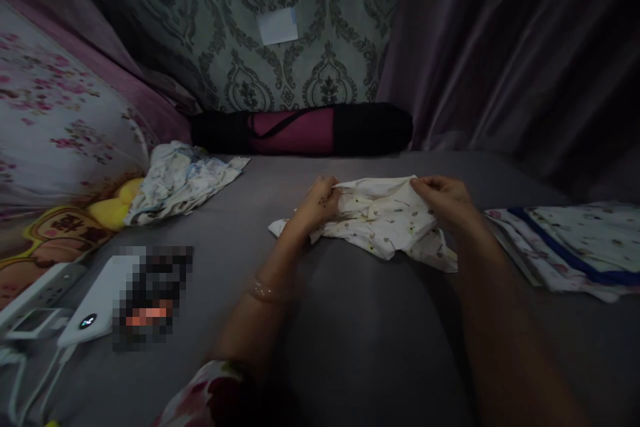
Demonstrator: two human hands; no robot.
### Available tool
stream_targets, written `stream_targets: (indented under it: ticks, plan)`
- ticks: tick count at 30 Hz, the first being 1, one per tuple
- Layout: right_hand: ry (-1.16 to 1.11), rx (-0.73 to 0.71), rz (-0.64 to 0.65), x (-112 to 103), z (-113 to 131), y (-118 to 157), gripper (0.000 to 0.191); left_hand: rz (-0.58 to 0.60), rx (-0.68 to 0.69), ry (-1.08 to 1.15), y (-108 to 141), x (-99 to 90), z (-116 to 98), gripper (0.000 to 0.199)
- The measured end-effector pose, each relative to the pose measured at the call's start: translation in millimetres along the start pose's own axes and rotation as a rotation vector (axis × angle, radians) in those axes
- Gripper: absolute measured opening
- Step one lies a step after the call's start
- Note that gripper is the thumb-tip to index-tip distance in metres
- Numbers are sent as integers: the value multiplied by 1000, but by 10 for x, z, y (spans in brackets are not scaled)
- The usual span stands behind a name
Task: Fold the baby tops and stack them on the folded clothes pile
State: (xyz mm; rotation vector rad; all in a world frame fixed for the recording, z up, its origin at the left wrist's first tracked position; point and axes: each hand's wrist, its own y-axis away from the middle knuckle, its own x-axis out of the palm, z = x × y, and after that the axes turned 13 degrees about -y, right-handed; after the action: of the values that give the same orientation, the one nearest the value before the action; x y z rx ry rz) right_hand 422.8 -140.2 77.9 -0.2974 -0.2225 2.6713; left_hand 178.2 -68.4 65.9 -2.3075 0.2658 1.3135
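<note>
**Matt cloth, smooth plastic**

The printed garment point(383, 223) looks like thin, matt, creased cloth; the sheet point(225, 247), smooth, matt fabric. The curtain point(450, 80) has a faint sheen. The white device point(103, 290) looks like smooth plastic.

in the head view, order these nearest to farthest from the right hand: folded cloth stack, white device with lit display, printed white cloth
1. Printed white cloth: pinched in the right hand.
2. Folded cloth stack: just off to the right.
3. White device with lit display: well over on the left.

Cloth point(380, 220) is wht w/ sm. print, bag point(315, 137) blk/pink, sheet point(235, 233) grey.
</note>
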Motion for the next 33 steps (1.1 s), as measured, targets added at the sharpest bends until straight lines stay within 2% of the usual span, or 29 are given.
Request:
stream_targets:
  ticks: [3,5,14,18,21,26,29,33]
  plan:
    - [-4,59,-99,12,26,12,39,-36,23,8,13,-43,-5,16]
    - [-7,73,-108,15,38,18,39,-55,43,68,27,-84,-13,22]
    - [-90,83,36,-34,112,38,38,-83,15,198,-3,-162,-12,29]
    - [-103,35,207,-95,263,132,43,-136,-33,306,18,-304,9,31]
    - [-99,-20,292,-135,376,198,45,-172,-36,333,79,-505,40,32]
    - [-26,-186,298,-119,589,172,43,-232,35,243,172,-991,66,35]
    - [86,-372,234,-100,807,113,40,-263,146,126,167,-1308,24,35]
    - [398,-657,113,-117,1177,49,34,-306,262,-69,84,-1634,-40,33]
